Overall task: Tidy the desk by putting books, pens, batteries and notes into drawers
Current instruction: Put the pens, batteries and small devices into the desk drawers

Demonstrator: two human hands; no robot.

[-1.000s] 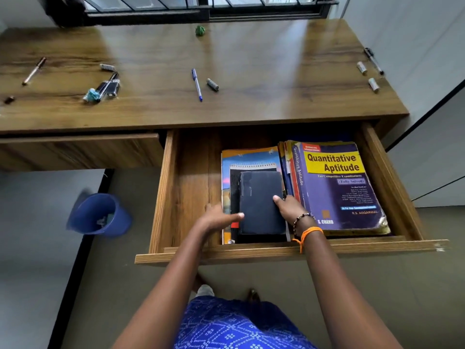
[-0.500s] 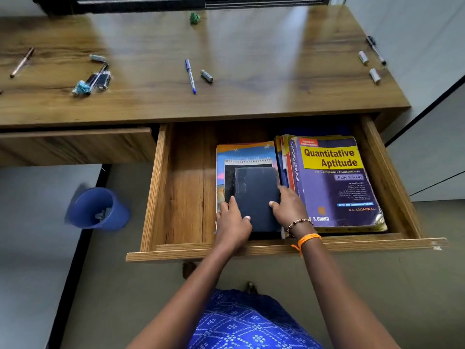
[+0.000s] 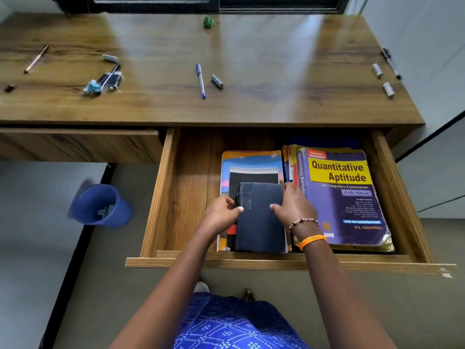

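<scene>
Fingers (image 3: 289, 195) of both hands pinch dark notebook (image 3: 260, 222) edges | notebook between them (atop stack) | open drawer (image 3: 191, 197)

— Left third of open drawer (image 3: 191, 187): bare wooden floor, passable from above, bounded by the left wall.
— Right two thirds: blocked by small book stack (image 3: 251, 165) and purple book (image 3: 347, 197), packed side by side against the front wall.
— Desktop (image 3: 276, 71): wide bare lanes between blue pen (image 3: 200, 80), battery (image 3: 217, 81) and right-edge batteries (image 3: 377, 70).
</scene>
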